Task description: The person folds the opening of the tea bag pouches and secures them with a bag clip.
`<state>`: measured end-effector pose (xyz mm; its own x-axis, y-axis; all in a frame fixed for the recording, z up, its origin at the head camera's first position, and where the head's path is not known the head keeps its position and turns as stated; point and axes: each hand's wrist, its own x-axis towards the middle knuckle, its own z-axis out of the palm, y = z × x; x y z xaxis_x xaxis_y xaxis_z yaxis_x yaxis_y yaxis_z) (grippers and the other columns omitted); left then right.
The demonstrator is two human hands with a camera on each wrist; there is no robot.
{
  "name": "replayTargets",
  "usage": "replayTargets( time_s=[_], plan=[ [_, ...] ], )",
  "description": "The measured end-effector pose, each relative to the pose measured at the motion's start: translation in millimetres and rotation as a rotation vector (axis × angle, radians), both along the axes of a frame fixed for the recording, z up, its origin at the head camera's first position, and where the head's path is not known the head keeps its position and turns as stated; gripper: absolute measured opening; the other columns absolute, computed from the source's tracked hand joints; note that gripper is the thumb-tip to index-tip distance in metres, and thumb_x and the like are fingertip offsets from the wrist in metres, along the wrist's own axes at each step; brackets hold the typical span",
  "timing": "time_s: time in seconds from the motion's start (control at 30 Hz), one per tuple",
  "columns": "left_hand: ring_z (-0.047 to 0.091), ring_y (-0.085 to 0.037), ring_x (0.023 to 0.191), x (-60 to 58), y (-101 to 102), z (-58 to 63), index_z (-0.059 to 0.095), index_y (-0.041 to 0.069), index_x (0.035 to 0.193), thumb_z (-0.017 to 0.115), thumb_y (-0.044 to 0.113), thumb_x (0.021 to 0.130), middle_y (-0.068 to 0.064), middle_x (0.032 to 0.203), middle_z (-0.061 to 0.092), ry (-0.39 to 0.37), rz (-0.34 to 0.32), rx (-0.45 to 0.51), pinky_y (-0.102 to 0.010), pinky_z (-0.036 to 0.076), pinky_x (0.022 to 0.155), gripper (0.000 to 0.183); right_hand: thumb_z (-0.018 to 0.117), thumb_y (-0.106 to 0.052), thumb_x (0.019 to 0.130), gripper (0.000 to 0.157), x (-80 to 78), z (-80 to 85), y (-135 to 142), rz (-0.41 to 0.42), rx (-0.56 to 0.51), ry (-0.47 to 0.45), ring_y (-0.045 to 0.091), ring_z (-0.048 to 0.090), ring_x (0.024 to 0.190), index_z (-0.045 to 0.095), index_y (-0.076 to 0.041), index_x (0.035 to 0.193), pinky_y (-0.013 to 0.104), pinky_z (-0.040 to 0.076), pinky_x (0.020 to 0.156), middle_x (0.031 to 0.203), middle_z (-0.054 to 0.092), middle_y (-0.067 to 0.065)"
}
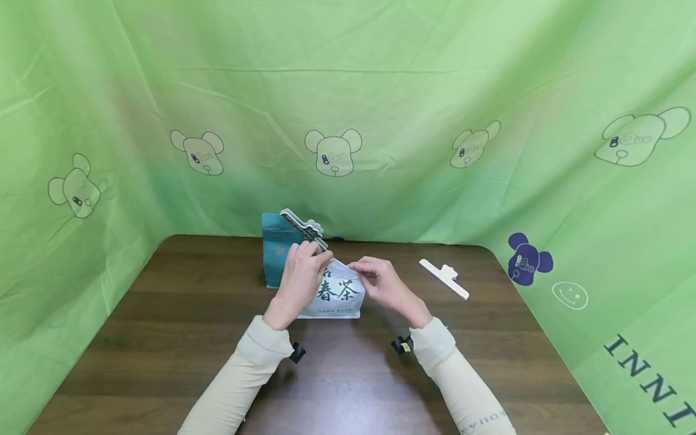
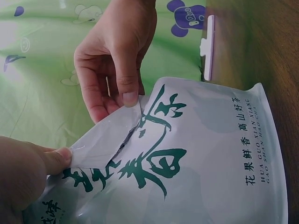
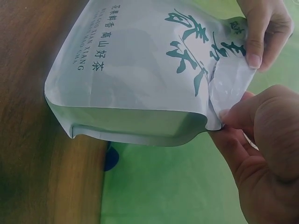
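Observation:
A white tea bag (image 1: 334, 302) with green lettering stands on the table between both hands. Its top is folded down into a flap (image 2: 105, 140) across the printed front. My left hand (image 1: 299, 281) pinches one end of this flap between thumb and finger. At the other end, near the bag's side corner, the right hand (image 3: 266, 144) pinches the fold, thumb on the front and fingers behind. The bag's gusseted side (image 3: 135, 123) faces the right wrist view. Past the left hand, a long clip (image 1: 304, 228) with a cloud-shaped handle slants, its lower end overlapped by the fingers.
Behind the left hand stands a teal bag (image 1: 276, 248), partly hidden. A white clip (image 1: 444, 278) lies on the brown table (image 1: 179, 338) to the right. A green printed curtain (image 1: 380, 199) hangs round the back and sides.

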<state>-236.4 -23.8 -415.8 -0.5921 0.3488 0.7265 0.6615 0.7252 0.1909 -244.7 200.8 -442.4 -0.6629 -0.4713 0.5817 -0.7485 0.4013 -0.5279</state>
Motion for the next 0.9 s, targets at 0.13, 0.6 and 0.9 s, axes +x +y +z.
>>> replayTargets(
  time_s=[0.13,0.6,0.9],
  plan=[
    [0.048,-0.020,0.073,0.0,0.4,0.9,0.081,0.009,0.096,0.075,0.012,0.092,-0.002,0.078,0.057,0.017,-0.011,0.006,-0.033,0.034,0.069,0.008,0.062,0.025,0.082,0.035,-1.3,-2.4,0.6,0.007,-0.013,0.009,0.030,0.072,0.089,0.075,0.006,0.109,0.038,0.061,0.079,0.097,0.074,0.016],
    [0.049,-0.020,0.073,-1.9,0.7,-1.3,0.081,0.011,0.092,0.074,0.010,0.092,-0.001,0.078,0.057,0.049,-0.014,0.006,-0.034,0.034,0.069,0.006,0.073,0.007,0.088,0.017,-4.7,-1.7,-6.8,-0.020,-0.083,-0.018,0.018,0.071,0.086,0.076,0.003,0.104,0.029,0.060,0.079,0.095,0.074,0.012],
    [0.050,-0.021,0.073,-2.7,0.3,-1.4,0.080,0.009,0.091,0.074,0.009,0.091,-0.002,0.078,0.057,0.055,-0.016,0.005,-0.034,0.035,0.069,0.006,0.075,0.004,0.088,0.008,-13.3,5.2,-29.6,-0.053,-0.133,0.008,0.022,0.071,0.079,0.077,0.001,0.095,0.031,0.061,0.072,0.088,0.074,0.012]
  ],
)
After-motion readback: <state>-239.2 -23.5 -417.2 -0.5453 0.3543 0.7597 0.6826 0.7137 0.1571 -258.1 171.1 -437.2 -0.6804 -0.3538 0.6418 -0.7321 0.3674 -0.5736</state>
